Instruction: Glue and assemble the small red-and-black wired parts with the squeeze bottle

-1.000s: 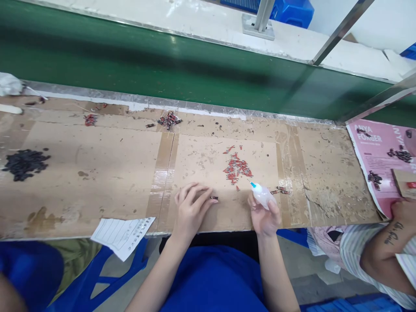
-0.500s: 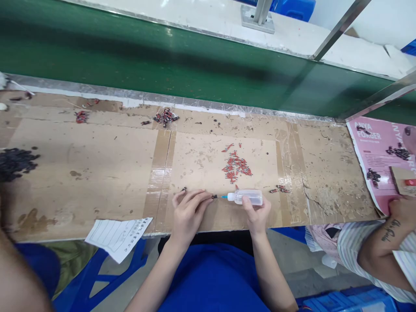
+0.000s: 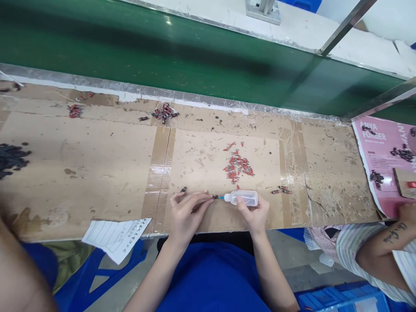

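Squeeze bottle (image 3: 248,198): translucent whitish, white cap, bright blue tip (image 3: 221,197). Small part (image 3: 215,197) at the tip: black. Loose pieces (image 3: 242,164): red with dark ends. Far cluster (image 3: 165,113): red and black mixed. Pile of small pieces (image 3: 12,159): solid black. Cardboard on the counter (image 3: 113,151): tan, brown stains (blotchy all over). Belt (image 3: 208,71): dark green. Poster (image 3: 373,151): pink, white lettering. Paper sheet (image 3: 113,238): white, dark print. Shirt (image 3: 211,277): plain royal blue. Neighbour's clothing (image 3: 349,247): whitish, pale stripes.

The dark piece (image 3: 215,197) at the left hand (image 3: 187,211) is too small to identify. The left edge cuts off a black pile (image 3: 12,158) and a co-worker's blurred arm (image 3: 19,271).
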### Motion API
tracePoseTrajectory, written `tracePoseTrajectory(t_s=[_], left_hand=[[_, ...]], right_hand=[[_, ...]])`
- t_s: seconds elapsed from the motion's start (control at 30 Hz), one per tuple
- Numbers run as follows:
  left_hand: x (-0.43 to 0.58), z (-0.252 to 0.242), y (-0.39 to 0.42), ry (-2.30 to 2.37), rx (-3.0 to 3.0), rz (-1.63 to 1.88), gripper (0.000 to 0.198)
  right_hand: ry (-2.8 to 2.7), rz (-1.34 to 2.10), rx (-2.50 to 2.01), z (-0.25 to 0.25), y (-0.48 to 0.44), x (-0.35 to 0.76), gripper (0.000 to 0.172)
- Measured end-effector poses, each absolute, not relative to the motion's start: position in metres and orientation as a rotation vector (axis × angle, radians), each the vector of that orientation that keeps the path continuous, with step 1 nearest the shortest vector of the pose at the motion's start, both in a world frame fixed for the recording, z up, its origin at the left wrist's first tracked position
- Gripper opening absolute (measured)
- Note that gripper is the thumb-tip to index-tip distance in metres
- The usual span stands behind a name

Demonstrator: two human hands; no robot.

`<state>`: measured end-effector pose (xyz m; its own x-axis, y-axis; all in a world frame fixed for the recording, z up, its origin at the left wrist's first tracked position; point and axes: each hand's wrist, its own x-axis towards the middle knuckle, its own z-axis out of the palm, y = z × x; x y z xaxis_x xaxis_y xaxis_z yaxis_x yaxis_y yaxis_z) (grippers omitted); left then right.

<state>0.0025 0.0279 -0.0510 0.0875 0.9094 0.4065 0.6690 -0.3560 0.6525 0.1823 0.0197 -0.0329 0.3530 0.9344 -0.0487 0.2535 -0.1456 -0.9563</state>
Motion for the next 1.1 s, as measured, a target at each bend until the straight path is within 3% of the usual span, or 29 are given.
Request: tracePoseTrajectory(t_s=[1.1], left_hand=[[0.002,-0.0559,0.0271,1.58,2.091,1.136,0.01]], right_hand=[[-1.052,0.878,-1.59,-0.0315,0.0221,0.1821,0.015]])
